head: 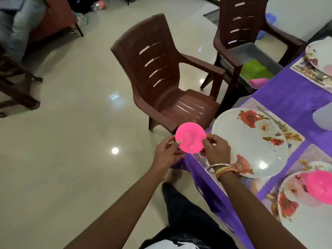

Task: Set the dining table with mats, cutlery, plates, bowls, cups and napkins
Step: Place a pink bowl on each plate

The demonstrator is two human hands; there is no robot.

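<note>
A small round pink plastic bowl is held in the air just off the near corner of the counter, above the floor, with its round face turned toward the camera. Its left rim is pinched by the left hand, and its right rim is pinched the same way by the right hand, so each grip is clamped on the bowl. A silver bangle is worn on the right wrist.

Just to the right of the bowl, a large white round plate with red flower prints lies on a pale flowered rectangular mat, which is laid on the purple cloth covering the counter. A fork is seen on that mat beyond the plate. Nearer the person, at the right edge, a second flowered plate is set on another mat, and a second pink bowl rests on it. At the far right, a third flowered plate is partly seen, with a spoon just beside it.

Beyond the held bowl, a brown slatted plastic armchair stands on the glossy cream tiled floor near the counter. A second brown chair farther back carries a grey plastic tub, in which green and pink items are seen; what they are cannot be told.
</note>
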